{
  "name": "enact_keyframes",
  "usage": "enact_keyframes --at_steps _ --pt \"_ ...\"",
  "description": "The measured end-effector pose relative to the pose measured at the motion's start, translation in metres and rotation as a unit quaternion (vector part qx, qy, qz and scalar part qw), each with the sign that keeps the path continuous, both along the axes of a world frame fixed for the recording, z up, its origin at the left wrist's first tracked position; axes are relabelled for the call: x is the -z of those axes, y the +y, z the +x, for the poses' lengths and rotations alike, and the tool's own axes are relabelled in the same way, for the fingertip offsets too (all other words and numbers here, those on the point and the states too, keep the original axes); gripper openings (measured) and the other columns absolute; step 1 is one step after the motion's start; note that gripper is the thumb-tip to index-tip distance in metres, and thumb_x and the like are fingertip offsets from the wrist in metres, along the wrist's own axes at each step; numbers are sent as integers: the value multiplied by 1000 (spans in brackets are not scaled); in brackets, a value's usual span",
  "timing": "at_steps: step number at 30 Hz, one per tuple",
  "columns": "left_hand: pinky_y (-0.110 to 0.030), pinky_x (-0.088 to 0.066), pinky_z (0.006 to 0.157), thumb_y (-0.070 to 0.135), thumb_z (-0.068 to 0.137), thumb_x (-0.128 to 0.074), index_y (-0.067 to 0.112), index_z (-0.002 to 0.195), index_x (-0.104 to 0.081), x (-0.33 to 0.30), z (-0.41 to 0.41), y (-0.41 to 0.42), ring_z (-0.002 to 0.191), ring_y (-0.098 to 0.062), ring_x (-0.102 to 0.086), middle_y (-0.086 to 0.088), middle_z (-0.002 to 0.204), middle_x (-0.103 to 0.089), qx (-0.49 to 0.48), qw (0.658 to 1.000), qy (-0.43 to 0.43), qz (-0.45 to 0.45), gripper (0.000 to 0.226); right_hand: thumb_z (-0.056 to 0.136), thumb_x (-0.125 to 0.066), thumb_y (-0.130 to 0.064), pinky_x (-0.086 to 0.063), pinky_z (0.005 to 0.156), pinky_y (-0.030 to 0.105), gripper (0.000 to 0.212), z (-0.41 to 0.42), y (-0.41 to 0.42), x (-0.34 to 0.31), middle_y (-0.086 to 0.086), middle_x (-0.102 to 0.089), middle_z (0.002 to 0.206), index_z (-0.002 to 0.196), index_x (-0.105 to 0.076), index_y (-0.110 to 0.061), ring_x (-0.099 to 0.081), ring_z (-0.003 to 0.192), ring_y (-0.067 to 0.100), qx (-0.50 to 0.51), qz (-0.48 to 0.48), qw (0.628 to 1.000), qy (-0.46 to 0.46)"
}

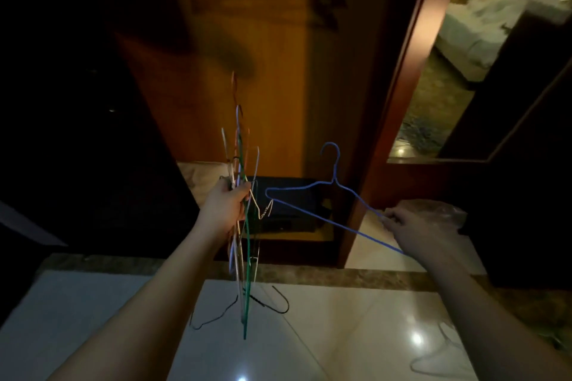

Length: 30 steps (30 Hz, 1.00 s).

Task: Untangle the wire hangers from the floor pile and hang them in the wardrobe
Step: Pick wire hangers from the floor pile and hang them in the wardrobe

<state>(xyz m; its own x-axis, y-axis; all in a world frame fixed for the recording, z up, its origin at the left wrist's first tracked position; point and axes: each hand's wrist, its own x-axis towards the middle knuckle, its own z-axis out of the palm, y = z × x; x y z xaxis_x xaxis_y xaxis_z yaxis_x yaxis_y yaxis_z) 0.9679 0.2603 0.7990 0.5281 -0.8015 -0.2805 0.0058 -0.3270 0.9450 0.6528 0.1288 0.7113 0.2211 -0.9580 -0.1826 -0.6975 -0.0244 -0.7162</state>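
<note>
Gleaming glossy and smooth below the wardrobe [247, 40]: pale floor tiles [356, 334], throwing back lamp glare. Showing warm, satiny wood grain: wardrobe panel itself. Looking thin, coated, matt wire: blue hanger [309, 213], bundle of hangers [244, 226]. Crinkling, translucent plastic bag [433, 210] right of the wardrobe.

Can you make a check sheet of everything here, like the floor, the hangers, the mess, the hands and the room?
Surface: glossy pale tiled floor, light glare on it.
Job's things: blue wire hanger separated out; bundle of wire hangers held upright; black wire hanger and white wire hanger on the floor.
Clutter: clear plastic bag on the floor.
Hands: left hand grips the bundle; right hand pinches the blue hanger's end.
Cables: nothing seen.
Surroundings: open wooden wardrobe, dim; mirror on the right.
</note>
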Motion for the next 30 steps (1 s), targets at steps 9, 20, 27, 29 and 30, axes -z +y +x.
enact_keyframes --at_steps 9,20,27,29,30 --pt "-25 -55 63 21 101 -52 16 118 -56 -87 87 -9 87 -21 -69 -8 104 -69 -39 993 7 -114 18 97 -56 -28 -41 69 32 10 109 -40 -80 -8 -65 81 95 -64 -25 -62 86 19 35 -128 991 -13" --pt "-37 -49 67 25 99 -54 22 92 -54 -189 146 -69 79 -24 -59 -11 95 -62 -104 964 -96 -227 8 97 -54 -26 -40 80 29 20 199 -140 -203 -5 -66 85 108 -69 -17 -63 98 22 27 -280 957 -62" --pt "-46 -56 71 22 97 -55 22 95 -56 -232 179 -126 77 -27 -62 -13 94 -64 -132 946 -132 -266 3 98 -52 -28 -35 74 28 22 257 -226 -264 -7 -67 88 108 -68 -19 -59 93 17 15 -323 941 -102" --pt "-48 -57 74 23 96 -56 21 99 -59 -241 188 -143 79 -29 -67 -14 97 -69 -148 940 -135 -275 4 99 -51 -26 -35 73 29 21 271 -249 -282 -3 -67 90 108 -68 -16 -57 90 16 8 -337 935 -107" --pt "-50 -59 78 25 94 -57 22 98 -59 -245 193 -152 83 -30 -70 -13 99 -71 -158 937 -135 -281 5 99 -51 -25 -35 73 29 21 278 -260 -291 -2 -67 89 107 -68 -16 -57 90 18 6 -343 933 -110"
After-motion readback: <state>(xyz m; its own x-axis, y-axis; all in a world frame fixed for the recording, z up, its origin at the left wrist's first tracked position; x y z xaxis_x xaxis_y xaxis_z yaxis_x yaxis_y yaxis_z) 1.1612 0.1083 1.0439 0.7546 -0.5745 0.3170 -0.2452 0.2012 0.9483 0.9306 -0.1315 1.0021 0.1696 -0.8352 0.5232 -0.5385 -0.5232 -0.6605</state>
